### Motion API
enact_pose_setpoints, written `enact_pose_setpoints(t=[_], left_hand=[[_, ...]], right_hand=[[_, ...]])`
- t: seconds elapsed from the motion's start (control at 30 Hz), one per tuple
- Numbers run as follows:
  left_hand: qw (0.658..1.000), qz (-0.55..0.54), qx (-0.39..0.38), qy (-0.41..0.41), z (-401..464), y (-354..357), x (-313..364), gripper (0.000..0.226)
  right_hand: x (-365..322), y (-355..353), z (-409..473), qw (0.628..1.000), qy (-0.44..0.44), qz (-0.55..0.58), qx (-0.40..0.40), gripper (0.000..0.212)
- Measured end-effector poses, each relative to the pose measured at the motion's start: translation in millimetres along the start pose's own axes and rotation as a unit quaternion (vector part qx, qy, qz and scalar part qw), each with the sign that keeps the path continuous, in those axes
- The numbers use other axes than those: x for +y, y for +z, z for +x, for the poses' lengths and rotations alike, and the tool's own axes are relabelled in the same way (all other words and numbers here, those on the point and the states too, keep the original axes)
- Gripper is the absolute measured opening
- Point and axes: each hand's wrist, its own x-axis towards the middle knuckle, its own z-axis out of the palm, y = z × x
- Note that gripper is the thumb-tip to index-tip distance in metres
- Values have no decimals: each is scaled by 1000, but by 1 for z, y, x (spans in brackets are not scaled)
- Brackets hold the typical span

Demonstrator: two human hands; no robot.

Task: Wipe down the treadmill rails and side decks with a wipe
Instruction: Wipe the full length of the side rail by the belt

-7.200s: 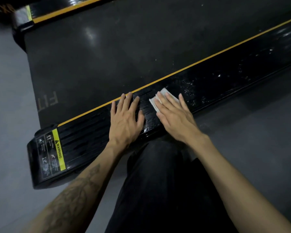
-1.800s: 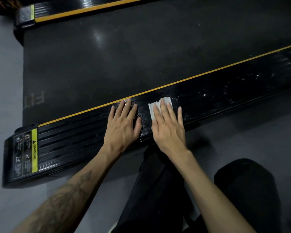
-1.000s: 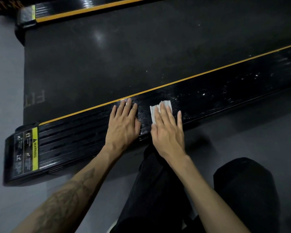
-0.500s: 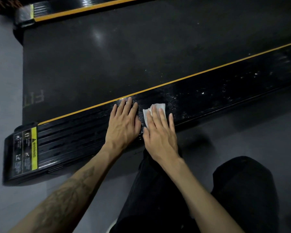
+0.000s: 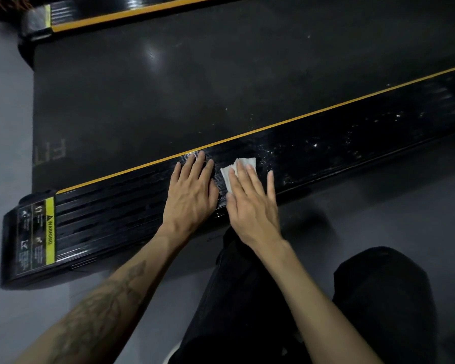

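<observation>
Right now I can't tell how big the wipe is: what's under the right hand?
The right hand presses flat on a white wipe on the side deck. Only the wipe's far edge shows; the rest is covered.

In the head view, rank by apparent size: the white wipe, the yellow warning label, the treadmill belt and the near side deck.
1. treadmill belt
2. near side deck
3. yellow warning label
4. white wipe, though the right hand covers much of it, so its true place against the label is unsure.
</observation>
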Motion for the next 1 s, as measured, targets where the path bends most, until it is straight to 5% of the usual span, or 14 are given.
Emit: enact_pose_setpoints(t=[0.17,0.37,0.57,0.83,1.0], left_hand=[[1000,1,-2,-2,0,-1,0,56],[1000,-7,1,-5,0,0,1,55],[1000,-7,-4,-6,0,-2,3,56],[1000,-13,-14,6,1,-2,3,56],[999,-23,-27,12,2,-3,4,57]], right_hand=[[8,-2,-18,999,36,-20,18,62],[7,-1,-13,999,-28,-14,-6,61],[5,-3,-31,999,38,5,25,61],[19,-4,-14,999,-27,-24,-10,59],[11,-4,-39,998,47,13,28,62]])
